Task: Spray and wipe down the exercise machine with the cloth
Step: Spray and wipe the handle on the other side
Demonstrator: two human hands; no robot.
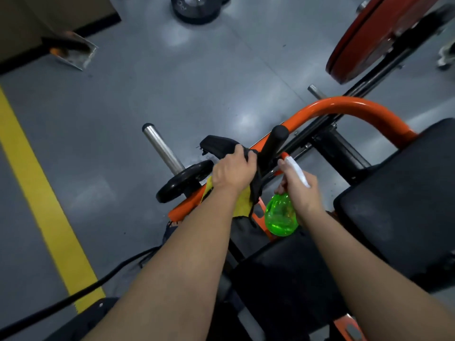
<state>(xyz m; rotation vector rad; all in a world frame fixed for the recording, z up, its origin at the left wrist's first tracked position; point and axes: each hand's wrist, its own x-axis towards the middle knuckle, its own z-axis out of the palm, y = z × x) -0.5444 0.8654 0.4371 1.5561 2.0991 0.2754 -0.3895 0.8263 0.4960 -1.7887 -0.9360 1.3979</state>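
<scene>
The exercise machine has an orange tubular frame (349,107), black pads (403,193) and a black handle (277,141). My left hand (232,172) grips a dark cloth with a yellow side (242,204), pressing it on a black part of the machine just left of the handle. My right hand (301,190) holds a green spray bottle (280,215) by its white trigger head, whose orange nozzle points at the handle. The bottle hangs below my hand, beside the cloth.
A chrome peg (162,148) with a small black weight plate (183,180) juts out left of the cloth. A large red plate (369,38) hangs upper right. More plates (194,8) lie on the grey floor ahead. A yellow floor stripe (41,200) and a black cable (81,294) run along the left.
</scene>
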